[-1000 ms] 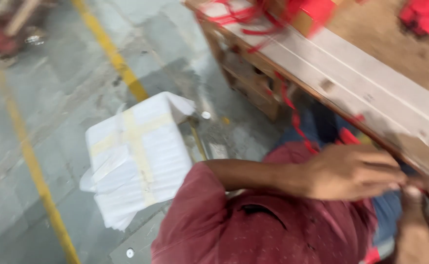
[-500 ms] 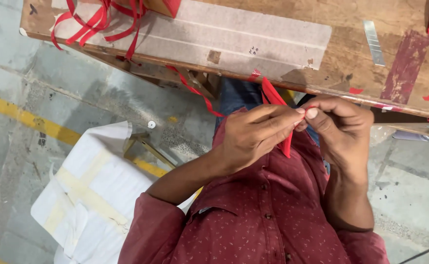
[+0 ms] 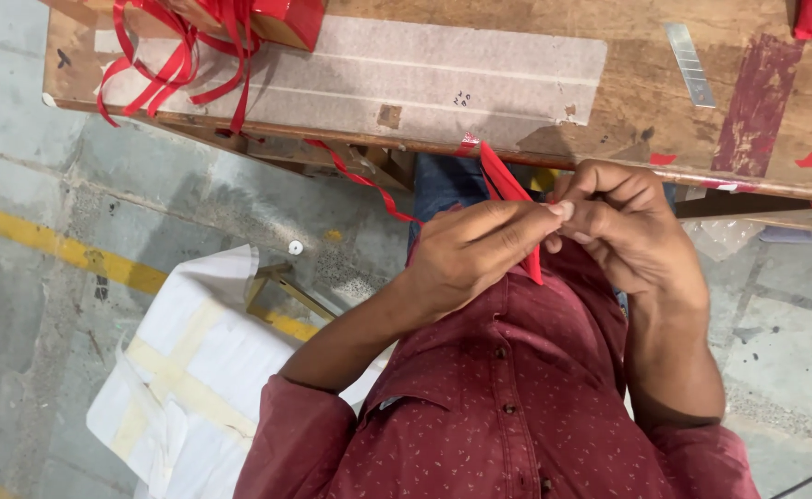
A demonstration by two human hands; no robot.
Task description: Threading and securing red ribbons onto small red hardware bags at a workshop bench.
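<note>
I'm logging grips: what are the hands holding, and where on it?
Both hands, left and right, pinch a red ribbon strip between fingertips near its lower end.

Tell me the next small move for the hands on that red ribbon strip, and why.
Probably draw the red ribbon strip a little further through the fingers. Both the left hand and the right hand pinch it at one spot in front of the chest, while its upper part runs slack to the wooden table edge.

Glossy red ribbon (image 3: 507, 189), worn scuffed wooden table (image 3: 646, 83), rough matt concrete floor (image 3: 54, 166).
</note>
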